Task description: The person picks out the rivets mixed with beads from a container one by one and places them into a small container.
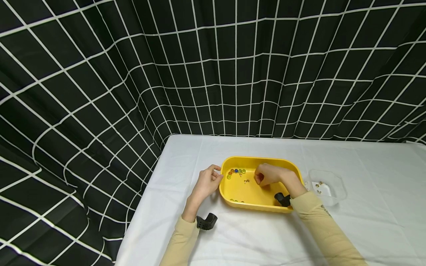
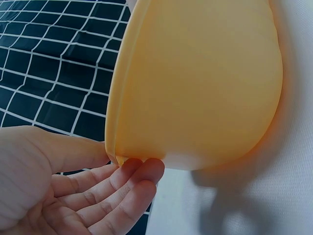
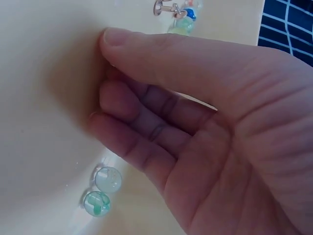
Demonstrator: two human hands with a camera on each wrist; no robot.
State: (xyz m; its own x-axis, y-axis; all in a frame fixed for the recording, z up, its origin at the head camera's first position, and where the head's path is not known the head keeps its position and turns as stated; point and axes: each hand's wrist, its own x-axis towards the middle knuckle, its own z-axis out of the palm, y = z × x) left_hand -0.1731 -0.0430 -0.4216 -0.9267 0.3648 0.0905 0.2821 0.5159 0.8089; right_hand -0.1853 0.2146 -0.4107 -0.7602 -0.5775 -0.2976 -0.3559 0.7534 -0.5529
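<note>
While the thumb of the left hand (image 1: pixel 205 181) is hooking over the rim of a yellow tray (image 1: pixel 246 193), its fingertips are pressing against the outer wall, so this hand is pinching the tray at its left end. The fingers of the right hand (image 1: pixel 270 174) are curling down inside the same tray, and their tips are reaching toward its floor; whether they are pinching anything, I cannot tell, since the hand itself is hiding the fingertips.

Just beside those fingers, in the right wrist view, two clear marbles (image 3: pixel 101 191) are lying close together, one of them showing green inside. Farther left in the tray, small golden pins (image 1: pixel 247 181) are lying loose on the floor. Beyond them, a blue marble (image 1: pixel 236 170) is sitting among orange and yellow-green ones near the far left corner, and a few more marbles are partly showing along the near wall.

Behind each hand, a black wrist mount (image 1: pixel 207 222) is sticking out by a beige sleeve (image 1: pixel 181 236). To the right of the tray, a clear plastic container (image 1: pixel 339 184) is holding several golden pieces. A white cloth (image 1: pixel 382 207) is covering the table, and a black curtain with white grid lines (image 1: pixel 216 74) is hanging behind.
</note>
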